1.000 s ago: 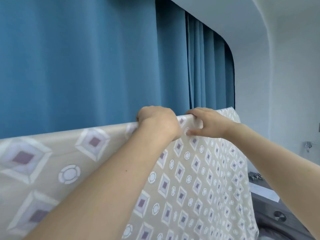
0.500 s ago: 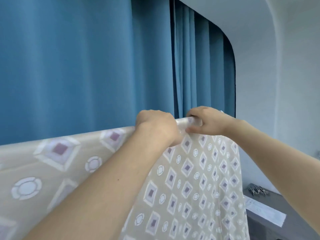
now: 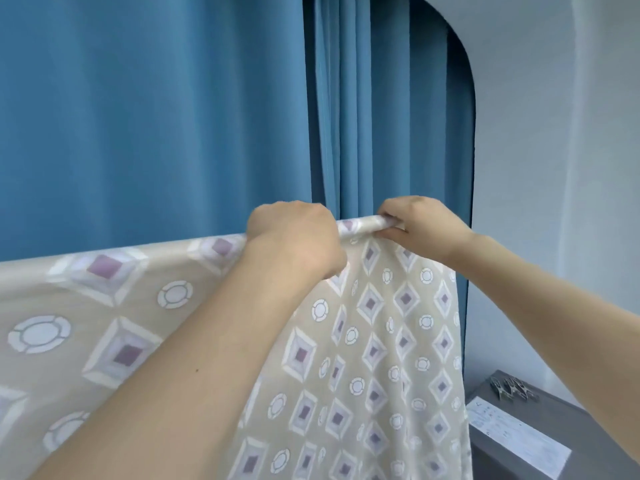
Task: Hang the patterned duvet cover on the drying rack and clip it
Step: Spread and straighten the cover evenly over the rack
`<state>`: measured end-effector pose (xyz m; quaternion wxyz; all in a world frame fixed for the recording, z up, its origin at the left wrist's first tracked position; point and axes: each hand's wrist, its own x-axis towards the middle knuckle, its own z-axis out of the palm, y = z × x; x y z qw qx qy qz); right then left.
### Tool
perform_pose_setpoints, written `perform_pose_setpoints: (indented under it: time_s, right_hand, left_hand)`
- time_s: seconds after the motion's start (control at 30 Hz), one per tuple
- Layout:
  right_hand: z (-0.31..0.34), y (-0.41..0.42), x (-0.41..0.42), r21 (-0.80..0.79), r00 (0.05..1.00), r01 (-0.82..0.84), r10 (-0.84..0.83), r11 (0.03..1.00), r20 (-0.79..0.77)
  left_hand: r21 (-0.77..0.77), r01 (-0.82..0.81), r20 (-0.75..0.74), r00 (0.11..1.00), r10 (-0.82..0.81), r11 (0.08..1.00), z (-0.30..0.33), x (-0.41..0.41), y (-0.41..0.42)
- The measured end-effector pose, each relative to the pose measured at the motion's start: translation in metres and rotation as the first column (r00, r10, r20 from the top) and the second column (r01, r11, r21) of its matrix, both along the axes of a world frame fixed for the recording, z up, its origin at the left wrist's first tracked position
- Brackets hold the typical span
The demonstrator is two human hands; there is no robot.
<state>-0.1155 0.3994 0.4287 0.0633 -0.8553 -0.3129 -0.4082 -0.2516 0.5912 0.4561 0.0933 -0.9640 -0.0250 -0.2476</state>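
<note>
While both hands work at the top fold, the patterned duvet cover (image 3: pixel 363 341) lies draped over a horizontal bar of the drying rack, which the cloth hides. The left hand (image 3: pixel 294 237) is clenched around the covered bar; the right hand (image 3: pixel 420 221) pinches the fabric's end just beside it. No clip is on the cloth yet; metal clips (image 3: pixel 512 389) rest on a grey surface (image 3: pixel 588 420) at lower right, well apart. Likely hazard: releasing one hand to fetch a clip could let the uneven weight drag the unclipped cover off.
</note>
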Motion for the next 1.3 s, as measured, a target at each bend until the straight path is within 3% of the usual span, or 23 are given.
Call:
perform_pose_setpoints:
  time_s: [0.1,0.2,0.33,0.47,0.6,0.77,1.03,1.3]
  right_hand:
    - [-0.001,-0.005,0.009,0.134,0.984,-0.053,0.075,0.989,-0.16]
    - [-0.01,-0.028,0.022,0.321,0.933,-0.002,0.117,0.947,-0.34]
    - [-0.026,-0.073,0.05,0.54,0.699,0.031,0.368,0.841,-0.613]
    - [-0.026,-0.101,0.069,0.428,0.711,0.069,0.257,0.901,-0.654]
    - [-0.025,-0.12,0.095,0.346,0.665,0.072,0.213,0.936,-0.716]
    - [-0.033,-0.142,0.128,0.436,0.431,-0.019,0.402,0.9,-0.808]
    - [-0.043,-0.156,0.152,0.609,0.192,-0.176,0.634,0.773,-0.749]
    - [-0.082,-0.155,0.155,0.415,0.187,-0.154,0.439,0.897,-0.879]
  left_hand:
    - [-0.002,0.12,-0.015,0.993,-0.12,0.993,0.001,0.022,-0.024]
    - [-0.005,0.182,0.011,0.983,-0.182,0.983,0.001,0.048,-0.039]
    - [-0.017,0.23,0.032,0.973,-0.229,0.973,0.001,0.081,-0.055]
    - [-0.01,0.275,0.067,0.959,-0.274,0.961,0.001,0.101,-0.073]
    - [-0.088,0.209,0.083,0.976,-0.202,0.974,0.004,0.112,-0.076]
    - [-0.103,0.098,0.094,0.992,-0.089,0.99,0.011,0.112,-0.086]
    - [-0.04,0.062,0.0,0.998,-0.062,0.997,0.003,0.156,-0.168]
    - [0.152,-0.058,0.124,0.992,0.039,0.987,-0.01,0.164,-0.173]
